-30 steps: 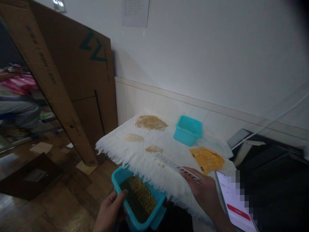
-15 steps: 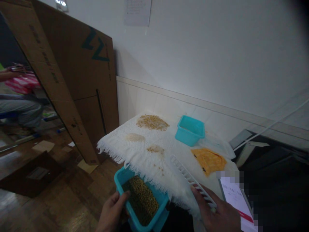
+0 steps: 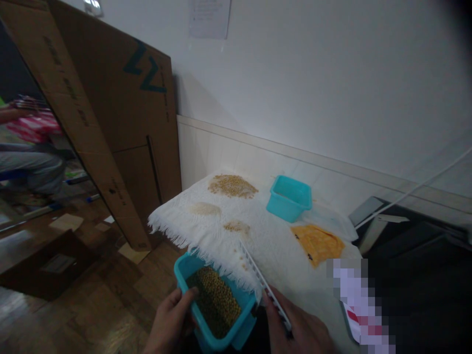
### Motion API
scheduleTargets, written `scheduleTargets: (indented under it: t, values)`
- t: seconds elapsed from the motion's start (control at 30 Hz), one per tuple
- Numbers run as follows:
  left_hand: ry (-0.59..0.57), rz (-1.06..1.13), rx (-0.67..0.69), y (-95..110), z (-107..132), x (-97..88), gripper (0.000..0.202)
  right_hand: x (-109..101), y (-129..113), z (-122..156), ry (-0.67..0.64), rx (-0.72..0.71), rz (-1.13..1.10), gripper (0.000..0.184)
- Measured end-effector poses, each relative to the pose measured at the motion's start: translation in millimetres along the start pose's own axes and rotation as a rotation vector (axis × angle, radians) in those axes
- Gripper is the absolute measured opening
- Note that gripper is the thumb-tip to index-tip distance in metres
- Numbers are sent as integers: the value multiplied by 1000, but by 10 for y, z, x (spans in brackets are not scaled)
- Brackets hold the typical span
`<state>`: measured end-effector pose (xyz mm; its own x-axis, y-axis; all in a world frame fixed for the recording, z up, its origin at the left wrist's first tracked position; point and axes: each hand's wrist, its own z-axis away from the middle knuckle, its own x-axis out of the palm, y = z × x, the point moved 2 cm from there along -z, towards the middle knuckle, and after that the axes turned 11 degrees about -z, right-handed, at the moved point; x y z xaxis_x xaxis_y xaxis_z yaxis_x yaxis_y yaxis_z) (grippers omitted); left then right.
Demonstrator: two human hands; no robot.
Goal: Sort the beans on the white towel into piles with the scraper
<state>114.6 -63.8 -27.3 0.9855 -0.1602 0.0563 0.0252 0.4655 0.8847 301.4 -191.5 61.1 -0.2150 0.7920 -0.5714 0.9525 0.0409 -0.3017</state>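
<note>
My left hand (image 3: 170, 322) grips the near left rim of a teal tub (image 3: 236, 335) filled with small green-yellow beans (image 3: 216, 301), held just below the front edge of a white fringed cloth (image 3: 273, 246). My right hand (image 3: 300, 329) is closed on a long white ridged strip (image 3: 262, 282) that lies slanted on the cloth edge beside the tub. A few loose beans (image 3: 241, 259) lie on the cloth near the strip's far end.
On the cloth lie three small grain piles (image 3: 232, 186), a second teal tub (image 3: 289, 197) and a yellow-orange cloth (image 3: 317, 243). A tall cardboard sheet (image 3: 110, 113) leans at the left. A white cable (image 3: 413, 189) crosses at the right. Another person sits far left.
My right hand has drawn the white strip leftward across the cloth toward the tub; the strip now ends right beside its rim. The left hand and tub stayed put.
</note>
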Motion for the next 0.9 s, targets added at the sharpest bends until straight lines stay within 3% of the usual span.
scheduleTargets:
  t: [0.17, 0.33, 0.5, 0.57, 0.67, 0.9]
  values:
    - [-25, 60, 17, 66, 18, 14, 34, 124, -253, -174, 141, -147, -34, 32]
    - [-10, 76, 11, 156, 52, 7, 35, 221, -373, -100, 69, -149, -134, 29]
    - [-24, 51, 6, 221, 49, -21, 37, 209, -98, -355, -92, -58, -208, 31]
    - [-21, 42, 6, 212, 31, -45, 37, 258, 96, -549, -55, 75, -227, 30]
    - [-14, 45, -4, 181, -6, -82, 37, 415, 314, -769, -36, 114, -288, 32]
    - [6, 49, -12, 166, -25, -144, 33, 617, 452, -853, -128, 145, -328, 31]
